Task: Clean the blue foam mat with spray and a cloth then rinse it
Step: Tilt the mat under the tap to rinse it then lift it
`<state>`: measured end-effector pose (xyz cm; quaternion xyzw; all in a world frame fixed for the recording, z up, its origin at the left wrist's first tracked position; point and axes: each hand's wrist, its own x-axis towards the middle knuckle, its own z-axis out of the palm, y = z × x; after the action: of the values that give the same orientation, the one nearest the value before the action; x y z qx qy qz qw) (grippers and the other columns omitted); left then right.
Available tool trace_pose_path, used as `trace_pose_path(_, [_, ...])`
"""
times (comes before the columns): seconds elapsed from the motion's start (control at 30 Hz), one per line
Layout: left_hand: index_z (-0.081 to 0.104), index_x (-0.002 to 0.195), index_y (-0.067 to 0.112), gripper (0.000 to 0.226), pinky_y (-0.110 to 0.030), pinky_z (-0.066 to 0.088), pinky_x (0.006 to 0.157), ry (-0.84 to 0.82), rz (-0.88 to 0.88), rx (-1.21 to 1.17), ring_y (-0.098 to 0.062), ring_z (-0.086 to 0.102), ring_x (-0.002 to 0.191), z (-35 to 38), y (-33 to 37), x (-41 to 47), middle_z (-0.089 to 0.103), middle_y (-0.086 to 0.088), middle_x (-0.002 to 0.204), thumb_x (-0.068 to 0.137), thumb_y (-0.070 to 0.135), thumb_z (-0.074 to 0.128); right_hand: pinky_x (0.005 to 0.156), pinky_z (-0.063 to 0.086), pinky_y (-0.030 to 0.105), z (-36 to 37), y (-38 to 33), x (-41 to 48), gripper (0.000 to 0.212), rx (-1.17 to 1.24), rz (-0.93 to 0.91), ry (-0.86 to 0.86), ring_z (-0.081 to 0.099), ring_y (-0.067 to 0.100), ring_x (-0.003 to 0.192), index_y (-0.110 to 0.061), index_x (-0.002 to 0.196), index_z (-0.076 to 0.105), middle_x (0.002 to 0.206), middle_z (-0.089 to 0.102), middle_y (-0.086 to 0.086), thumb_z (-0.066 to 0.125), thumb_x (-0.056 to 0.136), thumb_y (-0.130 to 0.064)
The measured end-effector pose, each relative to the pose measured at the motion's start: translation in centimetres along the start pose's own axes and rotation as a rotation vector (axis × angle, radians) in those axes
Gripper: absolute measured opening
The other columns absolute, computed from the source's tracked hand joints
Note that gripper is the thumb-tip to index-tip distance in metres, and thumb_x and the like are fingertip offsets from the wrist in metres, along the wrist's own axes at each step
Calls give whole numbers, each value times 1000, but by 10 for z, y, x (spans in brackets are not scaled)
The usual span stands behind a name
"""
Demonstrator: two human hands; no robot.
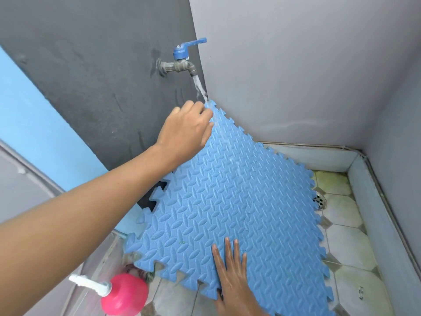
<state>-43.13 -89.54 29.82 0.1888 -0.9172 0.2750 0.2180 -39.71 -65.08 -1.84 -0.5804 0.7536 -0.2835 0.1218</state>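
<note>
Subject: the blue foam mat [239, 201], an interlocking tile with a puzzle-cut edge and an embossed tread pattern. It is standing tilted in the corner of a wash bay. Its upper corner is pointing to 12 o'clock and its lower edge is resting toward the tiled floor [350, 247].

Left hand [186, 126]: it is reaching in from 8 o'clock. Its fingers are curling round the mat's upper corner and holding it just under the spout.

Right hand [232, 270]: it is entering from 6 o'clock and lying flat on the mat's lower face. The fingers are straight and slightly spread, pressing on the foam and gripping nothing.

Water supply: a metal wall tap [180, 66] with a blue lever is projecting from the dark grey wall [91, 65] at 12 o'clock. The water stream [199, 87] is falling onto the held corner and running down the mat's surface.

Other items: a pink spray bottle [124, 295] with a white nozzle is sitting at 7 o'clock, just beside the mat's lower left corner. A round floor drain [320, 200] is showing at 3 o'clock, partly behind the mat's right edge. The tiles around it are showing green staining.
</note>
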Motion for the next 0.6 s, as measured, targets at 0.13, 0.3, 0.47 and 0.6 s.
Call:
trace_pose_path(0.13, [62, 106, 12, 28, -39, 41, 76, 326, -118, -130, -28, 54, 98, -44, -8, 61, 59, -7, 107, 98, 31, 43, 116, 9, 47, 3, 4, 1, 113, -64, 15, 13, 9, 42, 152, -20, 165, 9, 169, 10, 19, 65, 73, -55])
trace_pose_path(0.3, [52, 124, 5, 51, -45, 38, 93, -137, -427, -109, -37, 52, 118, -53, -46, 125, 57, -17, 127, 105, 47, 30, 115, 8, 45, -6, 0, 3, 120, -114, 34, -48, 2, 38, 156, -20, 165, 5, 171, 5, 14, 65, 66, -48])
trace_pose_path(0.47, [57, 116, -1, 49, -45, 44, 91, -218, -491, -79, -43, 54, 116, -49, -65, 137, 55, -24, 126, 104, 44, 42, 116, 8, 45, -5, 2, 0, 126, -119, 47, -40, 10, 42, 151, -20, 165, 6, 171, 5, 14, 77, 70, -61])
trace_pose_path(0.6, [59, 115, -1, 42, -45, 44, 87, -232, -491, -75, -44, 54, 115, -52, -66, 144, 54, -24, 126, 101, 38, 51, 115, 9, 44, -7, 2, 2, 136, -93, 43, -125, 6, 40, 154, -19, 165, 7, 172, -1, 16, 75, 52, -54])
